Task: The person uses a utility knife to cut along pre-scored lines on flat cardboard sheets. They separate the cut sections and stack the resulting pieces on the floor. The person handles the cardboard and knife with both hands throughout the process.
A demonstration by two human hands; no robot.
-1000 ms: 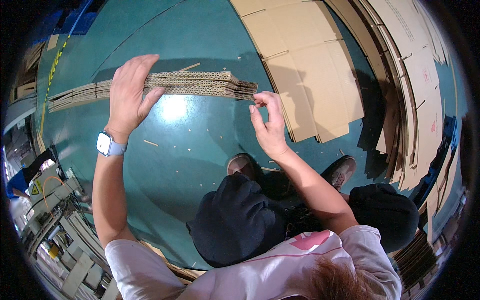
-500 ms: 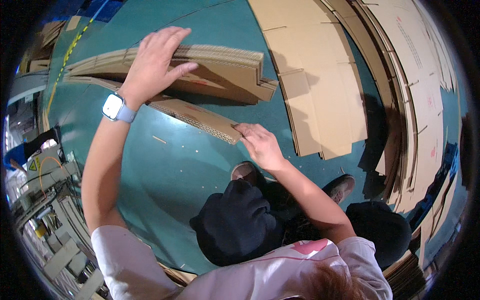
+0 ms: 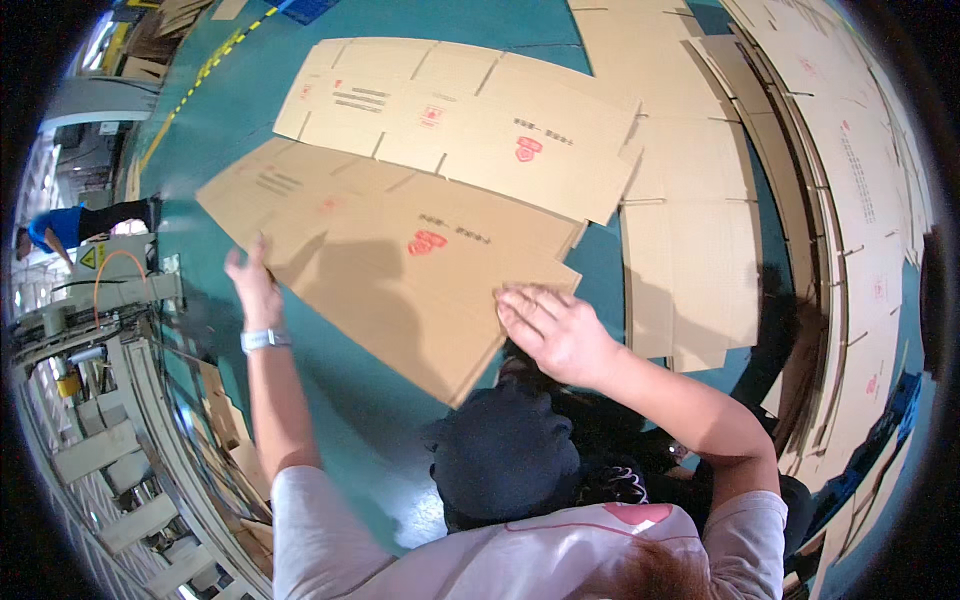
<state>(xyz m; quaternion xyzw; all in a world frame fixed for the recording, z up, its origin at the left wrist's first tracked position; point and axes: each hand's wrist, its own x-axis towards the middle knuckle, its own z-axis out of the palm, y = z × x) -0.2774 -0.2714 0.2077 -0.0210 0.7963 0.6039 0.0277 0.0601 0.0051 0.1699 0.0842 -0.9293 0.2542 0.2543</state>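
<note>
A flat brown cardboard carton blank [image 3: 360, 290] with red and black print lies slanted in front of me, its near edges over the green floor. My left hand [image 3: 257, 287], thumb and fingers apart, is just off its left edge and holds nothing. My right hand [image 3: 562, 332] is over its right edge, fingers stretched toward the left; whether the fingertips touch the board is hard to see. Just beyond, partly under the near blank's far edge, lies a lighter printed carton blank [image 3: 470, 115] with slots along its sides.
More flat cardboard [image 3: 690, 230] lies on the floor to the right. Beyond it, tall cardboard stacks [image 3: 855, 200] line the right side. Roller machinery [image 3: 110, 450] runs along the left, with a co-worker in blue [image 3: 62, 228] farther off. My knee [image 3: 505, 455] is close to the near blank.
The cardboard that stood on edge now lies with its printed faces up. My left hand has come down and nearer; my right hand has moved slightly right and nearer, off the edge it pinched.
</note>
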